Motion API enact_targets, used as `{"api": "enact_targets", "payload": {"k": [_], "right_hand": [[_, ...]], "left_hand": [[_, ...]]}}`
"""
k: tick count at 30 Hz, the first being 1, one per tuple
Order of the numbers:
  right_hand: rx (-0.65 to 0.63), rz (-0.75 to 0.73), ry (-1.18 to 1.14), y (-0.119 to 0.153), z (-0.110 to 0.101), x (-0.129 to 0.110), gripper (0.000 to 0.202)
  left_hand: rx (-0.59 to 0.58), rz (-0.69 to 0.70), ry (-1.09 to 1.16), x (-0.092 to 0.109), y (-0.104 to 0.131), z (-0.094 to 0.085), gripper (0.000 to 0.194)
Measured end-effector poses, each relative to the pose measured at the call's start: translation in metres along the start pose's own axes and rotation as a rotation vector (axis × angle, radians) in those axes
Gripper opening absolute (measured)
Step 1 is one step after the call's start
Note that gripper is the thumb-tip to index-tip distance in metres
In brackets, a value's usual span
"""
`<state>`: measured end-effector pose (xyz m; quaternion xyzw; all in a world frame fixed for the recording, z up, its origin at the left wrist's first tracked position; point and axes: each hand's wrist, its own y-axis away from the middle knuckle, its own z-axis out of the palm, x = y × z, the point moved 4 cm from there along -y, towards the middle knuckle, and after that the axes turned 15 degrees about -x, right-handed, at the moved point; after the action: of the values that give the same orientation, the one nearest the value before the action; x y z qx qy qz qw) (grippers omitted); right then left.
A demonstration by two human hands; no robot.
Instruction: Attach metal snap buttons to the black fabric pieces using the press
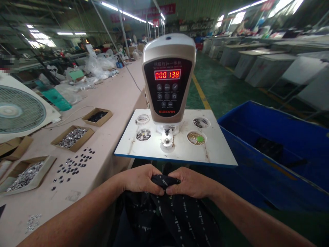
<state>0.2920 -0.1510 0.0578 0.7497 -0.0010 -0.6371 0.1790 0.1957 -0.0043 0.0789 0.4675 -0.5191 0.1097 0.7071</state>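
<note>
My left hand [140,179] and my right hand [191,182] both grip a bunched piece of black fabric [177,214] with small white lettering, held low in front of me. Just beyond stands a snap-button press machine [168,73] whose red display reads 000138. Its die [167,141] sits on a white work plate [221,151] with round cups: one of brass-coloured studs [196,138], others of silver parts [143,135]. My hands are below the plate's near edge, apart from the die.
Left, a long pale table [113,99] carries cardboard boxes of silver snaps [72,138], a box of black parts [97,116], loose black buttons [73,164] and a fan [19,109]. A big blue bin [277,137] stands at the right. Rows of tables fill the hall behind.
</note>
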Motion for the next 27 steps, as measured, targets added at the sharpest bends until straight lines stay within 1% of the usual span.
{"api": "enact_targets", "payload": {"k": [4, 6, 9, 12, 15, 18, 22, 27], "right_hand": [[-0.054, -0.019, -0.174, -0.001, 0.004, 0.005, 0.034], [-0.045, -0.014, -0.276, -0.001, 0.006, 0.009, 0.039], [0.025, -0.021, -0.412, -0.003, 0.006, 0.017, 0.045], [0.123, -0.024, -0.519, -0.005, 0.000, 0.025, 0.051], [0.224, -0.008, -0.550, -0.007, -0.012, 0.032, 0.054], [0.295, 0.030, -0.541, -0.007, -0.028, 0.038, 0.052], [0.336, 0.064, -0.528, -0.011, -0.052, 0.040, 0.047], [0.352, 0.035, -0.488, -0.020, -0.083, 0.039, 0.049]], "left_hand": [[0.007, 0.015, 0.092, -0.008, -0.003, 0.001, 0.023], [0.028, 0.034, 0.150, -0.011, -0.004, 0.000, 0.023], [0.067, 0.054, 0.237, -0.013, -0.007, -0.003, 0.024], [0.102, 0.070, 0.311, -0.012, -0.016, -0.009, 0.024], [0.174, 0.091, 0.346, -0.010, -0.027, -0.019, 0.024], [0.223, 0.081, 0.356, -0.010, -0.038, -0.032, 0.025], [0.288, 0.084, 0.316, -0.007, -0.047, -0.053, 0.025], [0.364, 0.104, 0.315, 0.001, -0.051, -0.079, 0.024]]}}
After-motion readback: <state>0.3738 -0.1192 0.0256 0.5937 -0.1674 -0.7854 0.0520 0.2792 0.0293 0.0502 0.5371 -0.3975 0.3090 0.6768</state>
